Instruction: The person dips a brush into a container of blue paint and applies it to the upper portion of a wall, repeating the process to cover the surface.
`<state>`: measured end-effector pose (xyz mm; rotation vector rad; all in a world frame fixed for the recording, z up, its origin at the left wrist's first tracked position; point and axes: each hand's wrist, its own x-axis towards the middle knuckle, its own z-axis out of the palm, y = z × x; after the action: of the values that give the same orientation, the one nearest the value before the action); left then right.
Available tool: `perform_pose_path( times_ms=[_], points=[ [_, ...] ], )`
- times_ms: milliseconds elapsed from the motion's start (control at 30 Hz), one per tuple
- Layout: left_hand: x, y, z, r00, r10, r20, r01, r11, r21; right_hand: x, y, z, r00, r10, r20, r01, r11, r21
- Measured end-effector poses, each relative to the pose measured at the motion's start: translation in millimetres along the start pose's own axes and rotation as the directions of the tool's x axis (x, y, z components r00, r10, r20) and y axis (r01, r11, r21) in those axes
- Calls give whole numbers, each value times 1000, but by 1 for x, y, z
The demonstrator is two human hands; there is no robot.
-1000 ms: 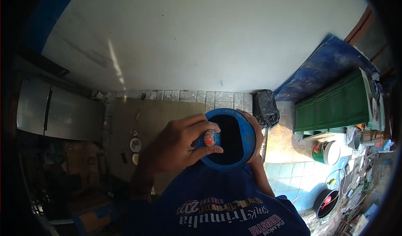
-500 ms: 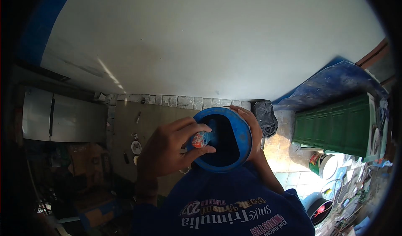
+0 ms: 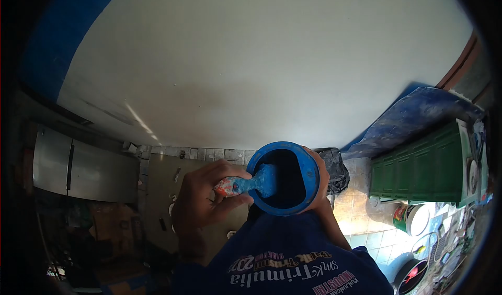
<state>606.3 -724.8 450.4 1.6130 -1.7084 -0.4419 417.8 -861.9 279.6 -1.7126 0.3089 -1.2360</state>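
Note:
A paintbrush (image 3: 236, 186) with an orange-and-white, paint-spattered handle is pinched between the thumb and fingers of my left hand (image 3: 204, 193). Its blue-coated head (image 3: 267, 180) lies over the opening of a round blue paint container (image 3: 254, 161), tilted toward the inner left side. My right hand (image 3: 320, 174) wraps around the container's outer right side and holds it up in front of my chest. The inside of the container is dark, so the paint level cannot be made out. Most right-hand fingers are hidden behind the container.
A large pale wall (image 3: 272, 75) rises ahead, with a blue painted section (image 3: 57, 49) at left. A black plastic bag (image 3: 334, 172) sits by its base. To the right stand a green slatted piece (image 3: 418, 164) and a white-lidded tub (image 3: 415, 220). A grey cabinet (image 3: 102, 164) is at left.
My left hand has drawn the paintbrush leftward, so more of its blue head shows at the opening. The container sits slightly lower and farther right in view, and my view has shifted upward.

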Motion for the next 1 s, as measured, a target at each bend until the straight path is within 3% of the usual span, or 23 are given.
perform_pose_path(
  times_ms=[67, 133, 367, 533, 667, 733, 767, 833, 967, 1000],
  points=[
    [-8, -2, -2, 999, -49, -10, 49, 998, -46, 8, 1, -3, 995, -98, 36, 100, 994, -54],
    [-15, -6, -2, 965, -246, -91, 222, 951, -214, 4, 3, 1, 997, -72, 23, 73, 996, -45],
    [-33, -22, 1, 931, -275, -239, 185, 923, -338, 8, 11, 2, 996, -48, 76, 53, 997, -62],
    [-32, -22, -5, 962, -52, -270, 24, 994, -106, 8, 13, 11, 995, -20, 99, 23, 999, -29],
    [-34, -11, 1, 923, -65, -379, -6, 983, -184, 7, 17, 18, 994, -2, 113, 7, 999, -45],
    [-34, -10, 6, 855, 13, -519, -122, 977, -175, 4, 21, 19, 991, 19, 133, -12, 998, -56],
    [-38, -10, 3, 850, 15, -527, -125, 977, -172, 4, 22, 20, 989, 39, 142, -29, 997, -72],
    [-47, -10, -4, 858, -171, -484, 20, 953, -301, 4, 24, 22, 991, 33, 131, -25, 997, -66],
    [-54, -23, 0, 853, -164, -496, 42, 968, -247, 5, 22, 19, 994, 52, 99, -48, 998, -40],
    [-58, -24, -5, 868, -226, -441, 105, 954, -282, 7, 22, 20, 994, 51, 95, -47, 998, -44]
  ],
)
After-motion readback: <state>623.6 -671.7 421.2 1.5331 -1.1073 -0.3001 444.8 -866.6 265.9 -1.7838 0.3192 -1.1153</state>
